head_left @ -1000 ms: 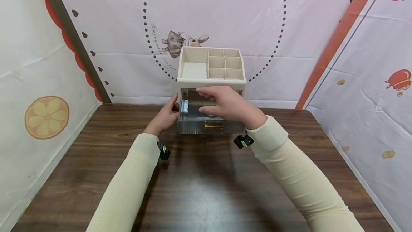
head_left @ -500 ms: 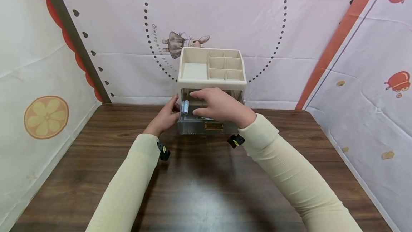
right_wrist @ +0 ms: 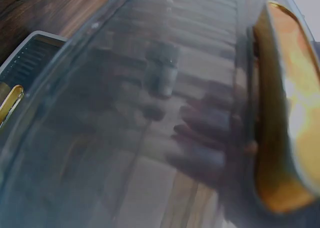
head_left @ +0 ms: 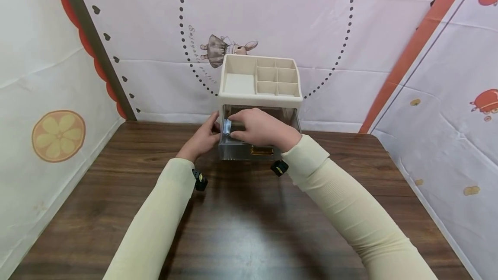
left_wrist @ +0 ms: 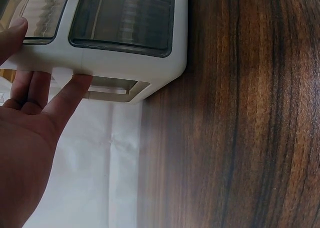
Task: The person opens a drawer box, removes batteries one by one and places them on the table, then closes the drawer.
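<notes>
1. Printed cloth [head_left: 268, 16] backs a wood-grain table [head_left: 241, 224]; a cream organizer [head_left: 260, 101] stands at 12 o'clock.
2. Left hand [head_left: 199, 142] grips the organizer at 9 o'clock, thumb on its side, fingers behind.
3. Fingers half spread, the right hand [head_left: 262, 128] reaches a blue cylinder [head_left: 227, 127] at 9 o'clock inside the drawer [head_left: 235, 153]; murky close-up, hold cannot be told.
4. Half a second ago, that hand was farther from the cylinder.
5. Drawer walls flank it; table stretches toward 6 o'clock.
</notes>
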{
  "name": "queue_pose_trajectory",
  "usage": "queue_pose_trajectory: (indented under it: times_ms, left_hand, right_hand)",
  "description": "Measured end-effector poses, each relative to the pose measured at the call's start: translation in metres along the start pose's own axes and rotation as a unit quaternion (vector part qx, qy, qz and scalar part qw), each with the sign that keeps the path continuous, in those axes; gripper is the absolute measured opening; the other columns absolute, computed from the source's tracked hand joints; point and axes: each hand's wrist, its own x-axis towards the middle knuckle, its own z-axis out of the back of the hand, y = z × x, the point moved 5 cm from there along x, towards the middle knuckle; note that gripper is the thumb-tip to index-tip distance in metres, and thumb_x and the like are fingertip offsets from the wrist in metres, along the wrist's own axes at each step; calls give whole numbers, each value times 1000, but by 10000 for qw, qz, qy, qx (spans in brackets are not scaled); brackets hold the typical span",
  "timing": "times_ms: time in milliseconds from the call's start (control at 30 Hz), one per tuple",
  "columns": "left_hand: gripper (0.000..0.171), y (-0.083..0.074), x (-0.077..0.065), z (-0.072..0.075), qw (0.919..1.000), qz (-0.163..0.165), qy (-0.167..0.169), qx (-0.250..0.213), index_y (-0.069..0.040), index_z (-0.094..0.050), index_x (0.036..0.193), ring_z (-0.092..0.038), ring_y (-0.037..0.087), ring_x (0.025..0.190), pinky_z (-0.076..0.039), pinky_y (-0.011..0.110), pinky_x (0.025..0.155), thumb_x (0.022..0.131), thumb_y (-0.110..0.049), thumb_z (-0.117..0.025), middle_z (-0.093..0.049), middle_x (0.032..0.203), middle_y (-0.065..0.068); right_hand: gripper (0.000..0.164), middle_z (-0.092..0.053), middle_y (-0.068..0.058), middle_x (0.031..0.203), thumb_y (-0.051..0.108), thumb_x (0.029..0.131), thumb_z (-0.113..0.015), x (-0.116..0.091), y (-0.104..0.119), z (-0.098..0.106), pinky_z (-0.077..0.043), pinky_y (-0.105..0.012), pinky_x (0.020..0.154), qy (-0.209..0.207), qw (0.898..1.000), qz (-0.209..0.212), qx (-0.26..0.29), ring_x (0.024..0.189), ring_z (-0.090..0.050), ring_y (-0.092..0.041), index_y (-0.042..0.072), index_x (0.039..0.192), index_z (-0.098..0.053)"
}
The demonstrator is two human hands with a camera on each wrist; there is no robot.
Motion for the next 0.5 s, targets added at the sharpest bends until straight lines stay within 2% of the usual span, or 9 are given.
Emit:
queue_pose_trajectory:
  times_ms: [267, 400, 500]
  left_hand:
    - [74, -3, -1, -1, 10000, 26, -86, 36, -29, -16, 155, -53, 29, 104, -44, 46, 90, 96, -11, -56, -53, 110, 15]
    - [75, -3, -2, 0, 9998, 34, -201, 66, -29, -16, 155, -53, 30, 106, -43, 50, 96, 95, -8, -57, -54, 110, 16]
    - [75, -3, -3, 0, 9996, 91, -248, 68, -30, -18, 154, -53, 30, 107, -42, 51, 98, 94, -8, -57, -54, 111, 16]
  right_hand:
    - [47, -50, -8, 145, 26, 101, -50, 8, -2, -6, -45, -37, 102, 467, 9988, -145, 40, 122, -55, -18, 9, 145, -45]
    - [44, -53, -6, 142, 27, 101, -48, 9, -4, -7, -44, -37, 103, 664, 9977, -102, -106, 119, -55, -16, 11, 143, -49]
    - [32, -66, -6, 110, 28, 101, -47, 8, -5, -7, -49, -36, 91, 677, 9973, -147, -223, 98, -62, -17, 10, 122, -65]
